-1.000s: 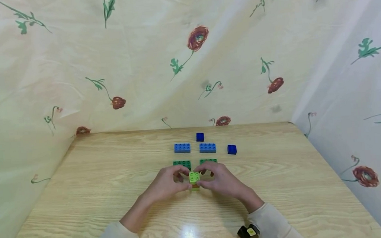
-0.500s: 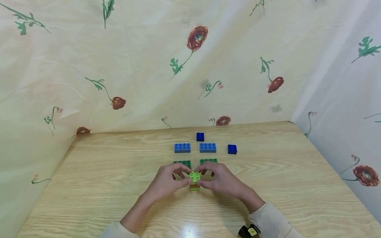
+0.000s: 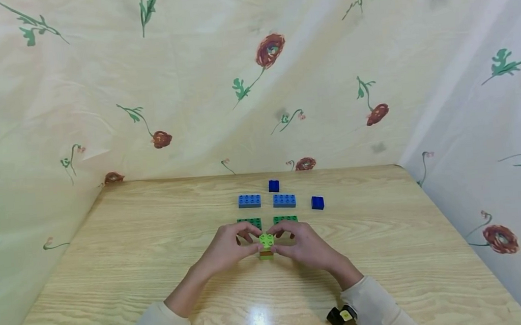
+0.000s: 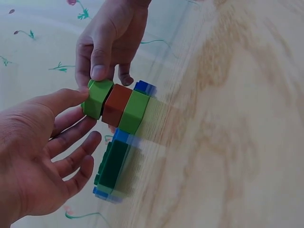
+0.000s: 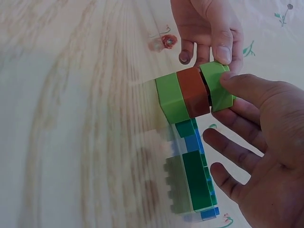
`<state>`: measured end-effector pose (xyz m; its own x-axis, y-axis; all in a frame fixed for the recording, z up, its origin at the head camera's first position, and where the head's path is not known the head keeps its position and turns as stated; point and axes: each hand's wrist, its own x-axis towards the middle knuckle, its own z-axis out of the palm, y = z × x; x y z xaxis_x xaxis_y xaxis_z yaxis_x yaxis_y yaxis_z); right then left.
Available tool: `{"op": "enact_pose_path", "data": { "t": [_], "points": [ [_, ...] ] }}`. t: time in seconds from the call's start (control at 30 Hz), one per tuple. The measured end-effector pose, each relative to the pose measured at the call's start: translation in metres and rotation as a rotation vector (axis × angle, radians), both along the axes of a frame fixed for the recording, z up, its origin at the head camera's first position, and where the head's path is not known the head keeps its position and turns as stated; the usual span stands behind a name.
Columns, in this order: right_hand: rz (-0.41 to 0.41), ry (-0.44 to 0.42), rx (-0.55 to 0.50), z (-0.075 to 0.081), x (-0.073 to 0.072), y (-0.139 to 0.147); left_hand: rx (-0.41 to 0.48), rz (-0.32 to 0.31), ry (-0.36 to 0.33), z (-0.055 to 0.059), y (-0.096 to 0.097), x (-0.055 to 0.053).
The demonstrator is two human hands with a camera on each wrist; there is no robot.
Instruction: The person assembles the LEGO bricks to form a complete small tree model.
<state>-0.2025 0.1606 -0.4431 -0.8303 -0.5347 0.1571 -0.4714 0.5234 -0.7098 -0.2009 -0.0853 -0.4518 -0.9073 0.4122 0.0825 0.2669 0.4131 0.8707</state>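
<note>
A small stack stands on the wooden table: a lime-green brick [image 5: 171, 97] at the bottom and a reddish-brown brick [image 5: 193, 92] on it. Over these sits another lime-green brick [image 3: 266, 240], slightly tilted, with a narrow gap beneath it in both wrist views. From one side my left hand [image 3: 230, 246] pinches this top brick, thumb in front. My right hand [image 3: 301, 243] grips it from the opposite side. In the left wrist view, the thumbs of my left hand [image 4: 42, 142] and right hand [image 4: 111, 42] are close together on it.
Behind the stack lie two dark green bricks [image 3: 249, 223], partly hidden by my hands. Farther back are two mid-blue bricks [image 3: 249, 201] and two small dark blue bricks [image 3: 317, 203]. Flower-patterned cloth [image 3: 190, 86] closes off the table's back and sides.
The top lime-green brick has turned slightly between my fingers, and more of the brown brick shows below it. Both hands have stayed nearly in place.
</note>
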Motion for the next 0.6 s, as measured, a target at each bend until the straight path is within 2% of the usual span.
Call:
{"op": "enact_pose_path", "data": {
  "t": [0.33,0.47,0.6],
  "points": [
    [-0.010,-0.027,0.018,0.0003,-0.0003,-0.0017,0.024,-0.006,-0.043,-0.0026,-0.0023,0.0002],
    [-0.006,-0.038,0.015,0.0013,-0.0012,-0.0007,0.022,-0.014,-0.037,-0.0051,-0.0016,-0.0019],
    [-0.013,-0.014,0.019,-0.0014,-0.0010,-0.0007,0.026,-0.020,-0.033,-0.0071,-0.0012,-0.0029]
  ]
}}
